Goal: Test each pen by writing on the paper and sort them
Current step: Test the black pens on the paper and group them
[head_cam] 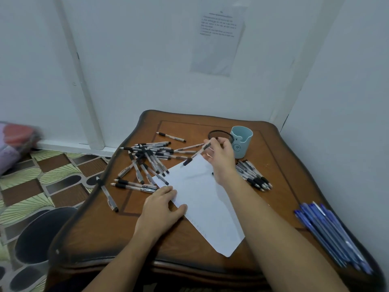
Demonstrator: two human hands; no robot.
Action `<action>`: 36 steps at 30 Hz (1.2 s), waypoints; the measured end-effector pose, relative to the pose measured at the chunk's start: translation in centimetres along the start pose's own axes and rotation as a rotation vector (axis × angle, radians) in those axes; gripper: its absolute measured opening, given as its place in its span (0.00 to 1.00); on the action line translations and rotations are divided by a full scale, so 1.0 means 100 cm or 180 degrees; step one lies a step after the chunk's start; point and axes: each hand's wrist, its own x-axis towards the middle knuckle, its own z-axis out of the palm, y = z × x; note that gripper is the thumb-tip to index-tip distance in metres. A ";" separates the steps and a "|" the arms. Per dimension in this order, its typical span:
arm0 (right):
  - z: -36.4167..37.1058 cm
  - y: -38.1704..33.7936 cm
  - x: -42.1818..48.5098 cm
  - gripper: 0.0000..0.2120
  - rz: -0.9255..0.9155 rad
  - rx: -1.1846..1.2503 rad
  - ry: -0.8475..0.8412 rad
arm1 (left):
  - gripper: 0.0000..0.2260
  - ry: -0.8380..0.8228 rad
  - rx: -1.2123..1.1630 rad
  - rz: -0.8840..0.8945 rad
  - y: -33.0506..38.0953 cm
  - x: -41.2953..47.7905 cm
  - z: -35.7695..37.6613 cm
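Observation:
A white sheet of paper (202, 199) lies slanted on the brown wooden table (280, 165). My left hand (162, 207) presses flat on the sheet's left edge. Over the paper's far corner, my right hand (220, 157) pinches a black-gripped pen (196, 154), whose tip points down-left at the sheet. A loose heap of black pens (147, 159) is scattered left of the paper. A smaller bunch of black pens (253, 175) lies right of my right wrist. Several blue pens (330, 230) lie in a row at the table's right edge.
A light blue cup (242, 142) with a drawn face stands behind my right hand, a dark ring (219, 134) beside it. One pen (108, 194) hangs over the table's left edge. A printed sheet (219, 36) is stuck on the wall. Patterned floor lies to the left.

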 end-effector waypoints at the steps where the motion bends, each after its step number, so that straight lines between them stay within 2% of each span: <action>1: -0.005 -0.007 -0.005 0.03 0.0005 0.0344 0.0007 | 0.26 -0.0011 -0.0010 -0.0009 0.001 0.000 0.000; 3: -0.013 -0.018 -0.016 0.04 0.0003 0.0640 0.0034 | 0.26 -0.0019 -0.0014 -0.0015 0.002 0.000 -0.001; 5: -0.021 -0.024 -0.026 0.08 0.0017 0.0507 0.0047 | 0.27 -0.0021 0.0002 -0.0014 0.004 0.000 -0.002; 8: -0.031 -0.026 -0.041 0.03 -0.0037 0.0237 -0.0118 | 0.27 0.0002 -0.0023 -0.0042 0.006 -0.001 -0.003; 10: -0.039 -0.025 -0.049 0.09 -0.0064 0.0184 -0.0201 | 0.26 -0.0016 0.0009 -0.0054 0.006 -0.001 -0.004; 14: -0.057 -0.023 -0.060 0.09 0.0136 0.0239 -0.0211 | 0.27 -0.0042 0.0021 -0.0102 0.006 -0.002 -0.004; 18: -0.077 -0.011 -0.070 0.28 0.0416 0.0557 -0.0213 | 0.27 -0.0050 0.0001 -0.0136 0.006 -0.002 -0.003; 21: -0.090 0.002 -0.078 0.34 0.0566 0.0120 -0.0223 | 0.28 -0.0055 0.0032 -0.0147 0.005 -0.001 -0.003; 23: -0.095 0.009 -0.083 0.33 0.0613 -0.0197 -0.0392 | 0.28 -0.0052 0.0075 -0.0135 0.006 -0.001 -0.003; 28: -0.098 0.029 -0.092 0.16 0.0530 -0.0398 -0.0957 | 0.28 -0.0069 0.0112 -0.0144 0.006 -0.001 -0.003; 34: -0.093 0.045 -0.102 0.10 0.0243 -0.1213 -0.1538 | 0.27 -0.0035 0.0143 -0.0139 0.005 0.000 -0.002; 36: -0.093 0.048 -0.104 0.12 0.0078 -0.1304 -0.1541 | 0.27 -0.0023 0.0157 -0.0141 0.006 -0.001 -0.002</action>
